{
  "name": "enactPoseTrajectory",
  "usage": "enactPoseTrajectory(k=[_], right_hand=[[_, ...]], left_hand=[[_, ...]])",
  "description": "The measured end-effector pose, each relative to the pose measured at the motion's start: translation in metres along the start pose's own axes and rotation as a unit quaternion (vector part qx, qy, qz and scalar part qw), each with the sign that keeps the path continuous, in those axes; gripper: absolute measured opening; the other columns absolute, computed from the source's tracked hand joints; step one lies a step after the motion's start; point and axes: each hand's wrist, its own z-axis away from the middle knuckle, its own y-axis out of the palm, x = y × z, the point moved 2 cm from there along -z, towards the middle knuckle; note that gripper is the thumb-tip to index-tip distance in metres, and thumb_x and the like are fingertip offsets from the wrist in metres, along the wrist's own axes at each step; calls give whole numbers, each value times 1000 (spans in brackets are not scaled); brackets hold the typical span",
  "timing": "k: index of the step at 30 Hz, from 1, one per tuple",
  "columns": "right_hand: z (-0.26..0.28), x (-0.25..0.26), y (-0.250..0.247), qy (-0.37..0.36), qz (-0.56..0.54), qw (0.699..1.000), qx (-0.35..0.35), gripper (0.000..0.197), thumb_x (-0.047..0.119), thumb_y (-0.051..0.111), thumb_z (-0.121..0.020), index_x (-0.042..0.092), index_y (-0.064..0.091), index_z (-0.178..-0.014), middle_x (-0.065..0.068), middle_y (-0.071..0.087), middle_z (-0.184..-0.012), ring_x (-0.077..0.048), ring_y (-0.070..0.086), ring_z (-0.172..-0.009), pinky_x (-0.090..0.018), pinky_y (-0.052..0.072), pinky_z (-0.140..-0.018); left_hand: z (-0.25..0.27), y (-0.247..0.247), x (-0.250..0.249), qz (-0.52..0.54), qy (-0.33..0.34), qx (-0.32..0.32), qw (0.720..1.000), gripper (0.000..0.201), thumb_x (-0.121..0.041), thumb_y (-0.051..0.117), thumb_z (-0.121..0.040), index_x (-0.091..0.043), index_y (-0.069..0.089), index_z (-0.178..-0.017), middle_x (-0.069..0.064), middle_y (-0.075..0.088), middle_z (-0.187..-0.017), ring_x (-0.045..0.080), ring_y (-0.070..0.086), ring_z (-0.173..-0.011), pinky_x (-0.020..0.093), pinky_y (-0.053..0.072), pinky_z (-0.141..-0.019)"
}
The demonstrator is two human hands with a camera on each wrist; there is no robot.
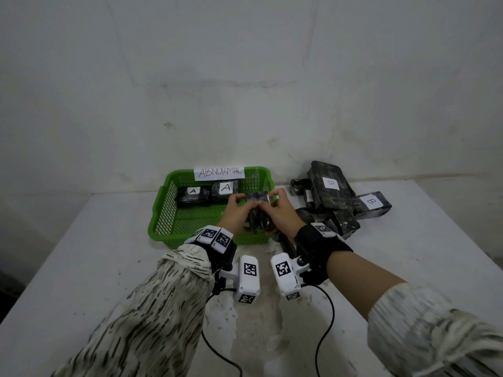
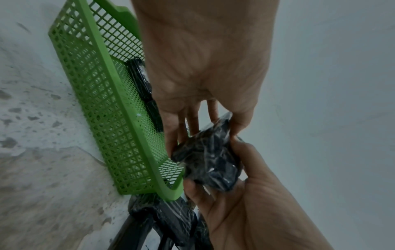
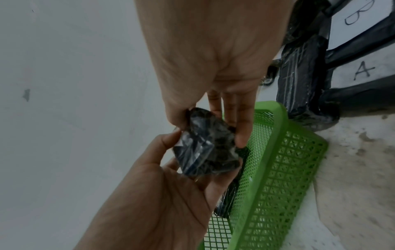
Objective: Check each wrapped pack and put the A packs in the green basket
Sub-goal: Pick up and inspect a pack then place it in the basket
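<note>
Both hands hold one small black wrapped pack [image 1: 257,214] upright above the front right corner of the green basket [image 1: 163,205]. My left hand [image 1: 241,210] grips its left side and my right hand [image 1: 275,205] pinches its right side and top. A sliver of white label shows by the right fingertips, and its letter is hidden. The left wrist view shows the left hand [image 2: 205,133] curled round the pack [image 2: 209,159]. The right wrist view shows the right hand [image 3: 211,128] on the same pack [image 3: 205,148]. Two packs marked A [image 1: 192,197] [image 1: 224,190] lie in the basket.
A paper sign reading ABNORMAL [image 1: 219,172] is fixed to the basket's far rim. A pile of black packs lies right of the basket, two with B labels [image 1: 330,183] [image 1: 371,202]. In the right wrist view one pack label in the pile reads A [image 3: 363,71]. The wall stands close behind.
</note>
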Motion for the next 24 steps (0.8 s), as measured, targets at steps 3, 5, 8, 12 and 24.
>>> enactPoseTrajectory(k=[3,5,8,12,24], right_hand=[[2,3,-1,23,-18,999,37,32,16,61,-91,17,42,-117,-12,53,-98,-26,57,-90,-44,53,-73],[4,4,0,28,-17,998,48,39,8,59,-91,12,41,-124,-7,53,-92,-22,57,-86,-36,54,-67],[2,3,-1,20,-19,999,18,36,6,56,-92,10,39,-124,-5,54,-89,-17,57,-75,-26,52,-58],[-1,-3,-4,64,-89,994,9,39,16,55,-95,8,37,-129,-22,56,-121,-27,61,-94,-33,56,-62],[-7,8,-21,184,-136,972,56,57,51,33,-100,-1,55,-92,-10,60,-56,-16,54,-41,-20,41,-40]], left_hand=[[-5,-3,0,-10,20,-38,999,46,-18,52,-92,-5,35,-132,19,53,-123,37,56,-109,53,49,-92],[-10,-5,2,-17,26,-45,999,47,-19,52,-92,-4,34,-133,22,52,-127,36,56,-110,52,48,-94],[-8,-5,3,-4,35,-26,999,50,-20,56,-92,-7,36,-135,17,49,-133,33,53,-116,44,50,-88],[-3,-8,3,23,53,43,997,54,-11,58,-90,-25,34,-137,17,42,-139,35,47,-124,45,51,-89],[15,-28,0,-84,42,151,984,65,-2,57,-89,-28,31,-143,13,57,-118,17,63,-87,20,55,-58]])
